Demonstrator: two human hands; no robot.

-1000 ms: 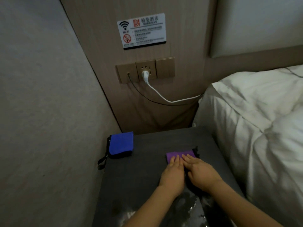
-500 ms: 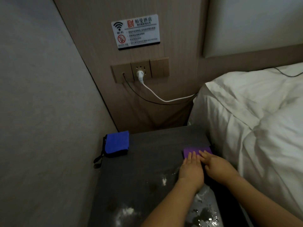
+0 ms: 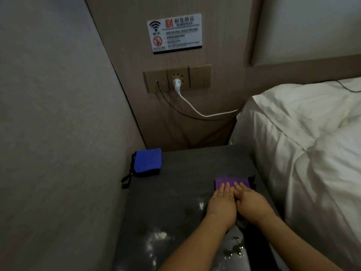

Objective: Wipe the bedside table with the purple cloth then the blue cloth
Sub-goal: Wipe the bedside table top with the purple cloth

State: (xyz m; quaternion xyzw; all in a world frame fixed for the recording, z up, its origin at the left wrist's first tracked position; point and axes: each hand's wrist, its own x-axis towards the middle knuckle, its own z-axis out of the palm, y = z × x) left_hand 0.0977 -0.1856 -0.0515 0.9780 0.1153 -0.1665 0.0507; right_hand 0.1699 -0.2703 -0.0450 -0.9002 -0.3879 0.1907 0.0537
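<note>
— Where was the purple cloth (image 3: 232, 182)?

— Flat on the bedside table (image 3: 181, 177), close to its right edge, about midway between the back and front edges. I had both palms on it, side by side: my left hand (image 3: 221, 205) and my right hand (image 3: 252, 202), fingers straight and together, pressing down rather than gripping anything.

— And the blue cloth (image 3: 147, 161)?

— Folded at the table's back left corner, well apart from my hands, with its black strap (image 3: 127, 178) hanging over the left edge.

— Anything else on the top?

— Pale smears and wet patches (image 3: 156, 236) toward the front edge. Behind the back edge, a white plug (image 3: 176, 83) sat in the wall socket; the white bedding (image 3: 304, 145) lay just beside the right edge.
</note>
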